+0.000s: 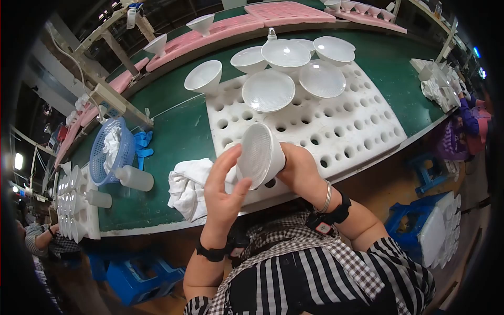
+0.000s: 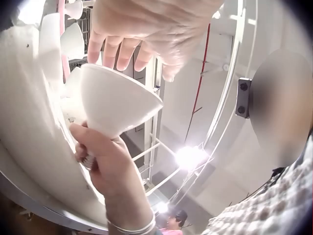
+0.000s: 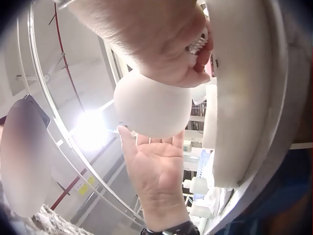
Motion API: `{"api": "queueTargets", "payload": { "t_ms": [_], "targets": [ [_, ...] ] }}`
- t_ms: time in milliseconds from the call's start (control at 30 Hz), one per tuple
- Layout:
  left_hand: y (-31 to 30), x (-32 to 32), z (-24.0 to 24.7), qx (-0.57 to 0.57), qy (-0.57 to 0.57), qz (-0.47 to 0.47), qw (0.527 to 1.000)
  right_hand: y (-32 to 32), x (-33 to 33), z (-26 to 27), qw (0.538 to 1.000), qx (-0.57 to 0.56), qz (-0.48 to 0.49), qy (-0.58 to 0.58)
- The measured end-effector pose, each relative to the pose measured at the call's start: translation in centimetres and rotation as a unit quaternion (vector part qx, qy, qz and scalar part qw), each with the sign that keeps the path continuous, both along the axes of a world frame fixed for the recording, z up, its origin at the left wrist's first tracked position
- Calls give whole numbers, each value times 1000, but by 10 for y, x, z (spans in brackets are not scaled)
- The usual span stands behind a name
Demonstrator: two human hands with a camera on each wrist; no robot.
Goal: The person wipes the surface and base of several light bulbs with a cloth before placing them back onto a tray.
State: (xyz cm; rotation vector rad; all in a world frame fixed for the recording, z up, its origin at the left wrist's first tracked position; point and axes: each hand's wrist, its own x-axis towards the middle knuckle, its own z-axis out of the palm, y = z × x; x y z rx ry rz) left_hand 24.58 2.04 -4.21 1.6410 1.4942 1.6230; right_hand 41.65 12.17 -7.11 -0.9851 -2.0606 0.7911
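Note:
A white reflector lamp bulb [image 1: 257, 156] is held in front of the body, its round textured face turned left. My right hand [image 1: 300, 169] grips it by the narrow neck; the metal screw base [image 3: 197, 43] shows between the fingers in the right wrist view. My left hand [image 1: 222, 190] is at the wide face, fingers extended and thumb apart, fingertips right at the rim in the left wrist view. Behind it, several similar bulbs [image 1: 269, 91] stand face up in a white foam board [image 1: 378, 137] with rows of holes. One bulb among them shows its screw base upward.
A crumpled white cloth [image 1: 188, 190] lies left of the board on the green table [image 1: 173, 128]. Further left are a blue basket [image 1: 97, 152], blue gloves [image 1: 142, 144] and white bottles [image 1: 135, 178]. Pink foam strips [image 1: 231, 26] run along the back. Blue stools [image 1: 142, 278] stand below.

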Motion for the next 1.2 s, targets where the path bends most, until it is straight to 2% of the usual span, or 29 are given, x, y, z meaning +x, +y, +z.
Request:
{"api": "queueTargets", "payload": {
  "t_ms": [33,67,100,233,300,333,367,400,433,500,533,600,700,767,900,1200],
  "targets": [
    [-2,2,7,-15,11,-20,1000,0,0,-1,1000,-1,3,3],
    [-4,1,11,-25,79,-17,996,-1,0,-1,1000,19,2,-23],
    [-6,0,10,-26,79,-16,996,-2,2,2,998,38,1,-50],
    [-7,-4,3,-85,-36,-47,995,-3,16,11,995,-16,49,-80],
    [-8,-7,1,-98,-76,-68,990,-1,27,10,988,-50,149,7],
    [-7,-8,1,-123,-157,-106,974,1,33,18,988,-51,148,6],
    [-6,-9,1,-147,-236,-144,950,3,41,30,938,-285,194,37],
    [-5,-9,1,-148,-236,-147,949,4,47,37,832,-501,228,68],
    [-4,-8,1,-157,-251,-170,940,5,50,33,832,-502,225,68],
    [-1,-8,0,-166,-267,-194,929,7,53,24,789,-546,259,112],
    [0,-8,-2,-162,-272,-204,926,5,54,23,788,-548,258,112],
    [1,-9,-2,-160,-277,-213,923,-1,54,28,837,-491,220,101],
    [2,-9,0,-154,-261,-220,927,-3,55,29,862,-446,221,98],
    [-1,-6,4,-192,-257,-186,929,-4,57,31,854,-462,224,86],
    [-1,-8,4,-199,-265,-194,923,-4,58,37,826,-508,233,73],
    [-3,-9,5,-203,-267,-217,917,-7,61,39,815,-525,227,87]
  ]
}}
